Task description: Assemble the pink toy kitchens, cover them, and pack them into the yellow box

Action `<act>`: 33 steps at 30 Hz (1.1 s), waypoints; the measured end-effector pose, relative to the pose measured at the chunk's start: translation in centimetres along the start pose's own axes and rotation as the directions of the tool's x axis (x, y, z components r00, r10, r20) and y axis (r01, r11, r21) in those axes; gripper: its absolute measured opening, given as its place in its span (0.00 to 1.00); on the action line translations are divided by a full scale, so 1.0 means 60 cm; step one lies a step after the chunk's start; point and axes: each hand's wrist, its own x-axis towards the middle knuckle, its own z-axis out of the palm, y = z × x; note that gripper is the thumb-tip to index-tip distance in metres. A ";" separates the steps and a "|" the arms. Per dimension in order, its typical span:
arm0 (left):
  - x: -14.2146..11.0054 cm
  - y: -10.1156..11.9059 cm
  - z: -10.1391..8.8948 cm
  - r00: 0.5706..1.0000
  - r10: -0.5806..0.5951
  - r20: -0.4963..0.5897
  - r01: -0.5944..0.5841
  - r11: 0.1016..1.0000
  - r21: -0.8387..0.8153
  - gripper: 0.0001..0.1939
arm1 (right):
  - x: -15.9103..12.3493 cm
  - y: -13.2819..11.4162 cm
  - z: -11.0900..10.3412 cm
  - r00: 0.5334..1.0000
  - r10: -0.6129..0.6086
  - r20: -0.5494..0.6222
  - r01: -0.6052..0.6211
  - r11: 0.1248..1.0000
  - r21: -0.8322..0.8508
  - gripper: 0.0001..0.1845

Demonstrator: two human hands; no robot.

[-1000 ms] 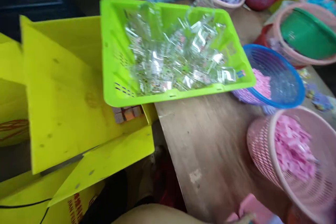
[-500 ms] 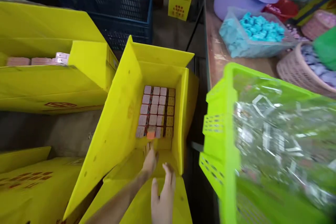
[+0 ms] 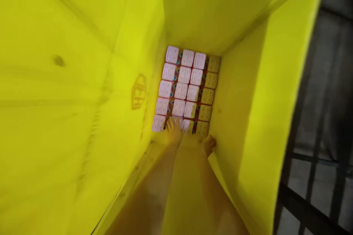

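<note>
- Yellow box (image 3: 68, 136), tall walls around both arms; picture blurry.
- Right hand (image 3: 209, 145): fingers curled by the right-side wall; can't tell if pinching anything.
- Left hand (image 3: 174, 130): fingers spread over a near-row pack (image 3: 181, 120).
- Remaining packs (image 3: 180, 91): beside and beyond left hand, four columns by five rows.
- Progress: visible layer looks about filled; walls rise well above, so space seems left. Layers underneath: can't tell.

Dark, blurred bars (image 3: 309, 211) cross the dim grey floor (image 3: 325, 185), the thickest slanting toward the floor's lower right corner, a thinner one running almost level above it, and others running steeply.
</note>
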 end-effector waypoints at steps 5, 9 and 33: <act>0.004 -0.051 0.059 0.993 0.096 0.070 -0.101 0.993 0.058 0.32 | 0.070 0.001 0.081 0.995 -0.095 -0.019 0.093 0.994 -0.065 0.36; -0.053 -0.096 0.081 0.966 0.239 0.098 -0.252 0.954 0.162 0.26 | 0.080 0.003 0.109 0.992 -0.123 -0.023 0.119 0.985 -0.122 0.36; -0.002 0.068 0.082 0.991 -0.026 0.131 0.042 0.991 -0.126 0.34 | 0.040 -0.016 0.038 1.000 -0.026 0.013 0.027 0.994 -0.110 0.42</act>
